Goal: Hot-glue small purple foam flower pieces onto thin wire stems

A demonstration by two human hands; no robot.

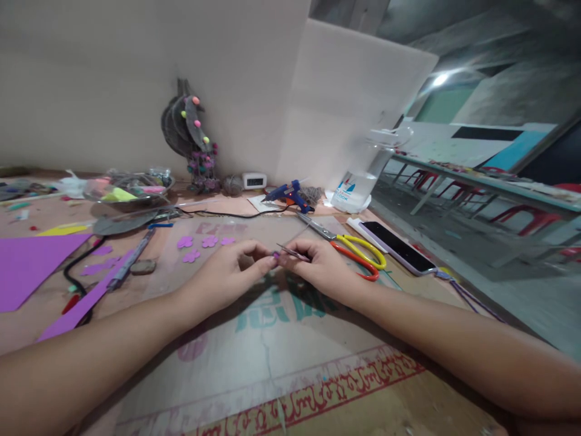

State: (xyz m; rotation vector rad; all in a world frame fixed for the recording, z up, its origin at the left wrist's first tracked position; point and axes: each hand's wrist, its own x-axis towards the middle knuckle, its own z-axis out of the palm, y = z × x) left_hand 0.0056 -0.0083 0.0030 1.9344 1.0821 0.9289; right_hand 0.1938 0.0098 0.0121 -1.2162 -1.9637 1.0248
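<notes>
My left hand (242,263) is closed in a pinch on a small purple piece (275,256). My right hand (318,266) meets it fingertip to fingertip, gripping a thin pointed metal tool (293,251) whose tip reaches over the purple piece. The tool's exact kind is hard to make out, and fingers hide part of the piece. Several purple flower cutouts (209,241) lie left of my hands. Just beyond my right hand rest large scissors (358,249) with yellow and orange handles.
A blue glue gun (293,195) stands at the back beside a digital clock (254,180). Rightward are a clear jug (361,181) and a phone (399,247). Purple sheets (39,263), a pen (134,260) and a filled bowl (129,194) occupy the left.
</notes>
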